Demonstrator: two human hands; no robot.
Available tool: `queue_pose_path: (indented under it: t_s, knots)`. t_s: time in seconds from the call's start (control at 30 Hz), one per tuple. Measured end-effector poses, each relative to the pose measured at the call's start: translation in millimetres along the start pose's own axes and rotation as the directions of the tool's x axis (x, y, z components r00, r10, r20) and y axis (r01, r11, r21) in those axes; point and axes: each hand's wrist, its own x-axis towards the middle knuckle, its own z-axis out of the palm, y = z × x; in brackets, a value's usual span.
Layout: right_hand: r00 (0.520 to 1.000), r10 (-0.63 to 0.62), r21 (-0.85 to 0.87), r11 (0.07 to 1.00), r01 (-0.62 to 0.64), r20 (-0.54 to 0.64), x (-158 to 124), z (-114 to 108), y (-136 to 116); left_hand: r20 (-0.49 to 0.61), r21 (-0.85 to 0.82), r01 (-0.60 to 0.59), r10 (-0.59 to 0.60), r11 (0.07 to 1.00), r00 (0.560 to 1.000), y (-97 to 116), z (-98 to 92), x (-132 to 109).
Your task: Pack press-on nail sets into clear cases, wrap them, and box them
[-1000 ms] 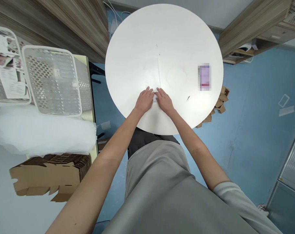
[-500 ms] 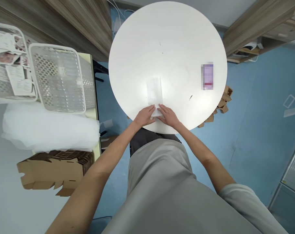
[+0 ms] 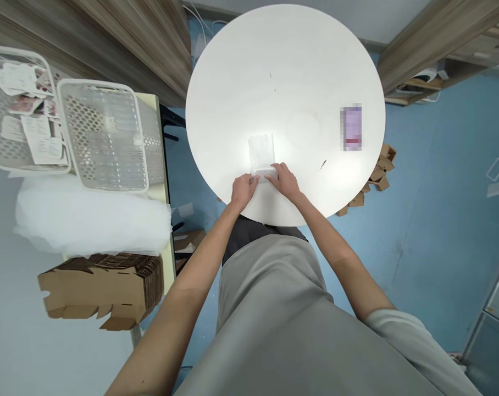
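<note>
A strip of thin white packing foam lies flat on the round white table in front of me. Its near end is folded or rolled into a small bundle; whatever may be inside does not show. At the bundle's left end my left hand is closed, thumb and fingers pinching the foam. My right hand grips the right end, with its fingers over the top and the thumb at the near side.
A purple, pixelated item lies at the table's right. On a side table to the left are white baskets, a large roll of white foam and stacked flat cardboard boxes. Small cardboard boxes sit beyond the right edge.
Both hands have moved forward, away from my body, carrying the bundled end along. The flat stretch of foam is shorter, and my left fingers have curled in.
</note>
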Motion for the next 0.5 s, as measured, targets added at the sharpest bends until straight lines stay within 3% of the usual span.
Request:
queue_pose_path:
  t_s: [0.13,0.23,0.33,0.43,0.5]
  knots:
    - [0.988,0.087,0.039,0.996,-0.082,-0.125,13.9,8.7,-1.7,-0.036,-0.017,0.061,-0.061,0.998,0.997,8.0,6.7,9.2]
    - [0.976,-0.001,0.016,1.0,0.005,-0.218,19.4,9.1,-11.9,-0.099,0.031,0.045,-0.041,0.999,0.994,11.5,5.8,17.5]
    - [0.979,-0.143,-0.06,0.989,0.135,-0.148,15.6,5.2,-23.7,-0.16,0.114,-0.098,0.115,0.989,0.98,12.9,-1.0,24.7]
    - [0.976,-0.208,-0.091,0.975,0.202,-0.061,4.8,1.2,-27.6,-0.039,0.167,-0.333,0.344,0.928,0.938,11.9,-7.9,26.6]
    - [0.97,-0.24,-0.09,0.967,0.236,-0.036,-2.9,-0.7,-24.9,0.044,0.174,-0.42,0.419,0.891,0.907,9.4,-9.8,23.4]
